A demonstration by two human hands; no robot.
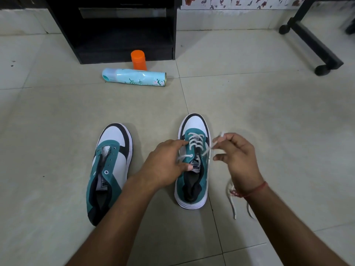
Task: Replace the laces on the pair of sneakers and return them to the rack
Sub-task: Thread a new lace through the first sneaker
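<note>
- Lying on its side on the tiled floor [57, 116] at upper left is a pale blue spray can [134, 77]; an orange cap [138, 60] stands upright just behind it, in front of a black cabinet [115, 29].
- Left sneaker [108, 169]: teal, white and black, resting on the floor with its eyelets unlaced and tongue exposed.
- Left hand [163, 166]: fingers curled, holding the inner side of the right sneaker [193, 162]; its fingertips appear to pinch the lace end emerging from an eyelet, though blur prevents certainty.
- Right sneaker: upright on the floor, toe pointing away, white lace [195, 141] crossed through the forward eyelets only.
- Right hand [238, 158]: raised just right of that sneaker, thumb and fingertips pinching the other lace end, which runs taut to the eyelets.
- Spare lace [233, 200]: loose on the floor below the right wrist, which wears a red thread.
- Black wheeled frame [315, 45]: upper right.
</note>
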